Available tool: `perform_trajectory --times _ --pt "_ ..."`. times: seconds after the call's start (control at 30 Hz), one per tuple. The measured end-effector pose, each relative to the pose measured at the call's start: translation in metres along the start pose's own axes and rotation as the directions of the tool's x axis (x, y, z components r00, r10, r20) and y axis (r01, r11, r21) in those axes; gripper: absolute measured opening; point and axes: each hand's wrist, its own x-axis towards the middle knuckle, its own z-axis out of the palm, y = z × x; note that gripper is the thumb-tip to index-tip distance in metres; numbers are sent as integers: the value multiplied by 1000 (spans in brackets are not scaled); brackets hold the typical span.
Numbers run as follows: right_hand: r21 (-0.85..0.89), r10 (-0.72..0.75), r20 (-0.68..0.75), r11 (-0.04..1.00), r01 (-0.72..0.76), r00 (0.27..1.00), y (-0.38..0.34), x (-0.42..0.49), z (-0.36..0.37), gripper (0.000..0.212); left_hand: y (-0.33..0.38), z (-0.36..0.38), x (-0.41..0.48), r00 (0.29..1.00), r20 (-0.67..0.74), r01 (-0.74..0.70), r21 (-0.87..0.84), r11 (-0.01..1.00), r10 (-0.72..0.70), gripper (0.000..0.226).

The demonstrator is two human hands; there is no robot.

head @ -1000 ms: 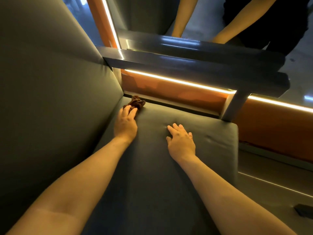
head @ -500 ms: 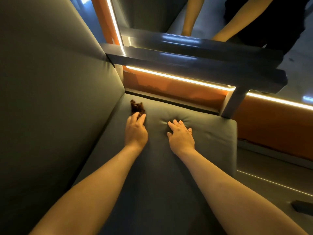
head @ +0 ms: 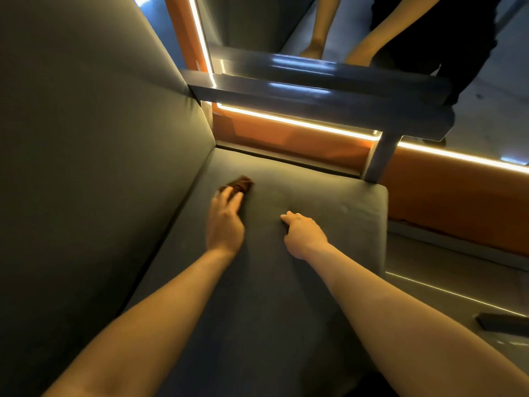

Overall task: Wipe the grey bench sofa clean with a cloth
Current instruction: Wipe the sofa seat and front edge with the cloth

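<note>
On the grey bench sofa [head: 286,296] seat, my left hand [head: 224,222] presses the brown cloth [head: 240,183] with straight fingers, now drawn back from the far-left corner. My right hand [head: 303,234], splayed a moment ago, rests alongside, fingers loosely bent, holding nothing. Motion blurs my left fingertips, which hide the cloth's near part.

Left hand [head: 224,224] drew cloth [head: 239,183] back from sofa corner [head: 219,151].

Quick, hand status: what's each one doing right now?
Left hand: open, straight fingers pressing the brown cloth onto the seat cushion.
Right hand: open, resting on the cushion, holding nothing.
</note>
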Motion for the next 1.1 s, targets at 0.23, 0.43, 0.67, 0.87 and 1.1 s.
perform_trajectory --times 0.23,0.43,0.67,0.87,1.1 --pt "-47 -10 -41 999 8 999 -17 -14 25 79 -8 -2 -14 976 -28 217 -26 976 -217 55" --pt "64 -22 -72 998 27 997 -1 -7 32 73 45 27 -47 994 104 54 -107 993 -43 50" --pt "60 1 -78 998 4 997 1 -18 31 74 24 9 -44 994 107 -31 -21 999 33 53" --pt "66 -12 -95 998 19 995 3 -26 37 74 8 -2 -42 975 -11 219 -50 974 -220 54" --pt "144 -57 -119 987 74 991 18 -24 17 63 66 37 -51 989 121 100 -131 986 -84 51"
